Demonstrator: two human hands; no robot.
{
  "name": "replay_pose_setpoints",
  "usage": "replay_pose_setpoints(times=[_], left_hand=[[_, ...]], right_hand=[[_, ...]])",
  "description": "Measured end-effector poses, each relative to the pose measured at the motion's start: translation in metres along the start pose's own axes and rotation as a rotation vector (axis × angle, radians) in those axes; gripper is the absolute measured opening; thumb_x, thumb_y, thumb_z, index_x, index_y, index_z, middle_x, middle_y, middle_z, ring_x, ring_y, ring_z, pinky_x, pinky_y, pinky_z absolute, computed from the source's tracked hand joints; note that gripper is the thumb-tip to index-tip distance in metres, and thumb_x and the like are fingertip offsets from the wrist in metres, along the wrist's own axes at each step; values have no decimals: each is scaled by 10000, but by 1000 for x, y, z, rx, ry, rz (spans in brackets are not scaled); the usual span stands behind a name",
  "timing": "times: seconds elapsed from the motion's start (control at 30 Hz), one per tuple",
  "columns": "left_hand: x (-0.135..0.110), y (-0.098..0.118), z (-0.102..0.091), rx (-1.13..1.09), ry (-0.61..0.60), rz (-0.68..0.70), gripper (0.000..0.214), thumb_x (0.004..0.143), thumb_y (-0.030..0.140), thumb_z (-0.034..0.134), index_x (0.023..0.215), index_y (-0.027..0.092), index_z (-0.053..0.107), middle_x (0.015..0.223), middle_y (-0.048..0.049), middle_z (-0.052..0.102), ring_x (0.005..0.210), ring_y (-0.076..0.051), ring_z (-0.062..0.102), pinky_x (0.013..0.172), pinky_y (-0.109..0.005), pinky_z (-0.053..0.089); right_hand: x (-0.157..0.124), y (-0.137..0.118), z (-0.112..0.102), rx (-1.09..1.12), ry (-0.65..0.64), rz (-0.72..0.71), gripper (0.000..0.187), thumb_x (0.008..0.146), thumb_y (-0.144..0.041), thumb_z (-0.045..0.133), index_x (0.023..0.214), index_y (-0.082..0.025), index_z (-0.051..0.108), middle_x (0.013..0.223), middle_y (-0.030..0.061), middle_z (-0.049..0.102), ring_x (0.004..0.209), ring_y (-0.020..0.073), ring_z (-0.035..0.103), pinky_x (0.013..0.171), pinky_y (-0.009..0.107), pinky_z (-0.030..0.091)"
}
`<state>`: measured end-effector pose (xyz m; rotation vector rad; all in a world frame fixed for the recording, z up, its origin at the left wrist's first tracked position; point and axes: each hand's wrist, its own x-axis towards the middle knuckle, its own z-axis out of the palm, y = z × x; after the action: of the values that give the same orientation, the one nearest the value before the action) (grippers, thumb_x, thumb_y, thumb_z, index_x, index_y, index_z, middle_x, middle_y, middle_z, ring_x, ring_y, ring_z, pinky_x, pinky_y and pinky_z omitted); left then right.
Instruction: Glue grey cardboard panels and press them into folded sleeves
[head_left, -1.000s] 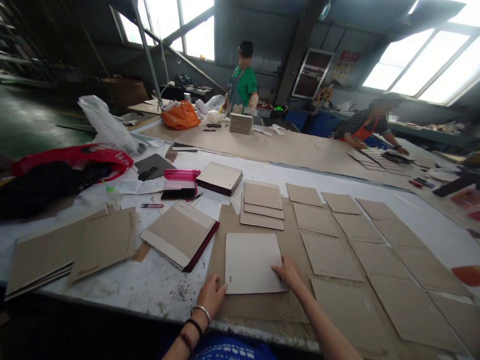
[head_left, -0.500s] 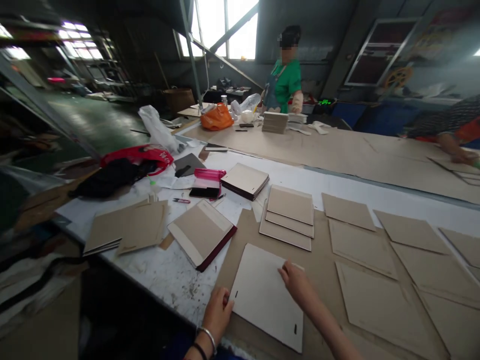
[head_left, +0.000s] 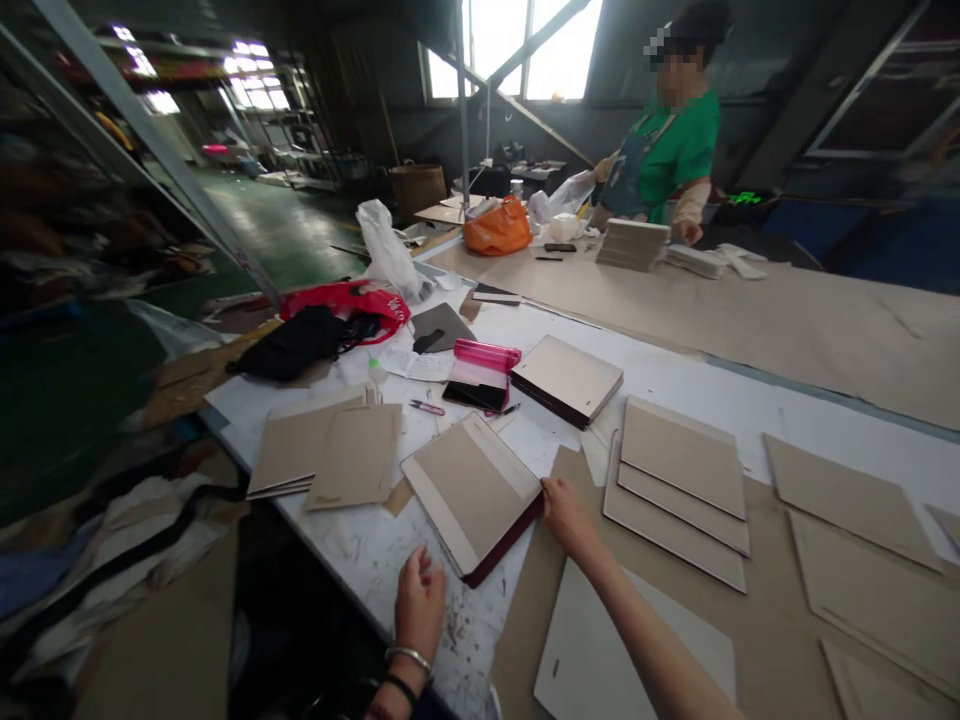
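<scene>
A stack of beige cardboard panels with dark red edges (head_left: pixel 469 500) lies on the white table. My right hand (head_left: pixel 568 518) reaches across to its right corner, fingers closed at the top panel's edge. My left hand (head_left: pixel 420 600), with a bracelet and a dark band at the wrist, hovers near the table's front edge. Its fingers are loosely curled and apart, holding nothing. Under my right forearm lies a pale panel (head_left: pixel 574 655) with a small dark slot, partly covered by the arm.
Overlapping panels (head_left: pixel 675 500) and a thicker stack (head_left: pixel 568 375) lie beyond my right hand. More boards (head_left: pixel 352 455) are at left, near pink-handled snips (head_left: pixel 427 408) and a black phone (head_left: pixel 474 394). A person in green (head_left: pixel 675 150) stands behind the far table (head_left: pixel 810 320).
The view has swung left. My right hand has left the pale slotted panel and reached the corner of the red-edged stack. My left hand has let go of that panel's edge.
</scene>
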<state>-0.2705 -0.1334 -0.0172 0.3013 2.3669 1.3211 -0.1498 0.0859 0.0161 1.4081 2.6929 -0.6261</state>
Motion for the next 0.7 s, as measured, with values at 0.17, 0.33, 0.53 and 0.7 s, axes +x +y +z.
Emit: replay_pose_setpoints(times=[0.17,0.33,0.53,0.7], left_hand=[[36,1,-28,-286,113,-183,261,595,300,612,818,173,566,695,-27,599,648,-191,594,680,-352,486],[88,0,-61,-529,216,-376,80,732,193,541,792,154,505,670,-19,609,586,-127,613,618,-276,504],[117,12,-71,-822,178,-512,53,770,88,513,810,123,514,695,-67,654,608,-120,643,579,-226,513],[128,26,-73,-1060,189,-579,100,752,32,512,739,131,510,590,-41,646,547,-104,630,547,-198,506]], right_hand=[[6,6,11,-71,72,-3,276,856,-169,349,1001,-124,579,891,123,578,860,210,523,743,286,365],[25,-43,4,26,222,-107,271,860,-197,350,1005,-135,570,941,129,596,934,220,522,785,301,378],[83,-168,13,269,129,-360,211,855,-190,386,937,-163,578,914,88,633,867,183,560,761,273,404],[89,-214,22,250,112,-434,198,862,-201,405,962,-162,571,914,82,619,880,183,552,748,275,411]])
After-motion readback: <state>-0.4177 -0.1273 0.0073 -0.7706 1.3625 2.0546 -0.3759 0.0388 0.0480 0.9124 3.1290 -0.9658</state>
